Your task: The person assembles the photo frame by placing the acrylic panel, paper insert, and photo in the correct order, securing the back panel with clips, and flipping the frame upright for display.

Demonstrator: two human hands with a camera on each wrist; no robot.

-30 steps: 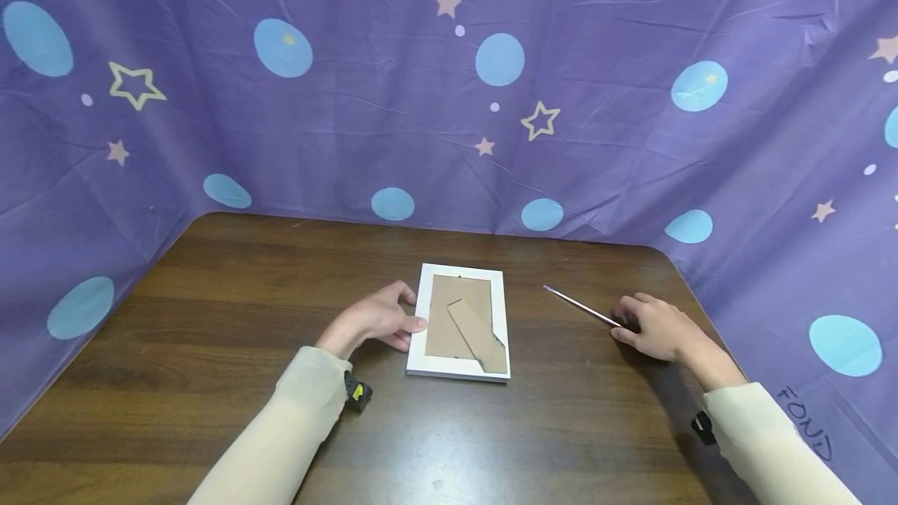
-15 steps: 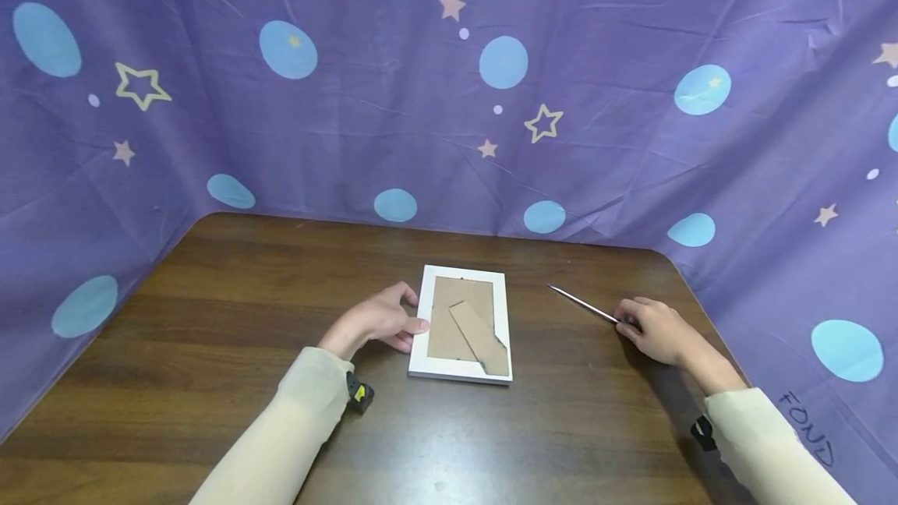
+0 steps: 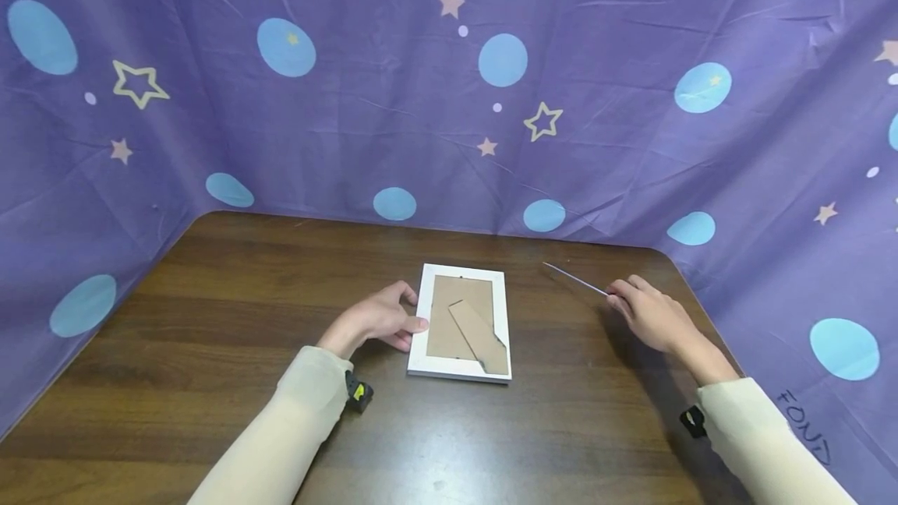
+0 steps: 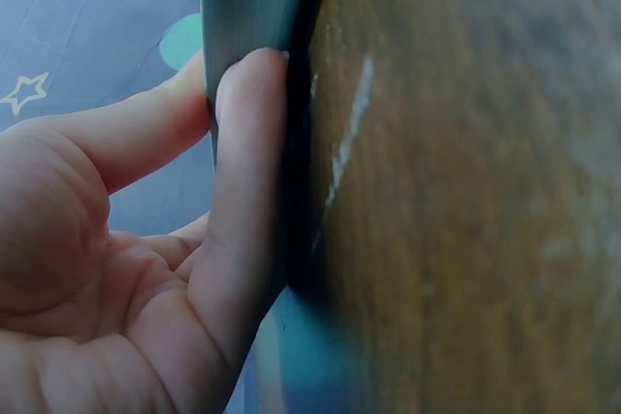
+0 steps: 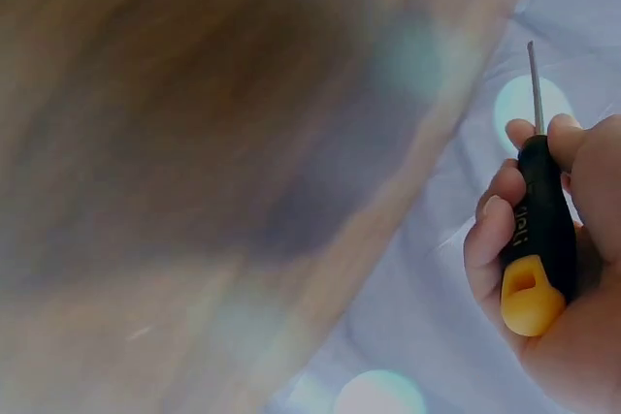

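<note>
A white picture frame lies face down on the wooden table, its brown backing board and slanted stand leg facing up. My left hand holds the frame's left edge, thumb on top of the border. In the left wrist view, a finger of that hand lies against the frame's side. Right of the frame, my right hand grips a screwdriver by its black and yellow handle. Its thin metal shaft points left toward the back of the table; the hand hides the handle in the head view.
The brown wooden table reaches back to a purple curtain with stars and blue dots, which also hangs along both sides. The right forearm passes close by the table's right edge.
My right hand has raised the screwdriver off the table, moving slightly away from me, fingers now wrapped round its handle. The left hand and picture frame stay in place.
</note>
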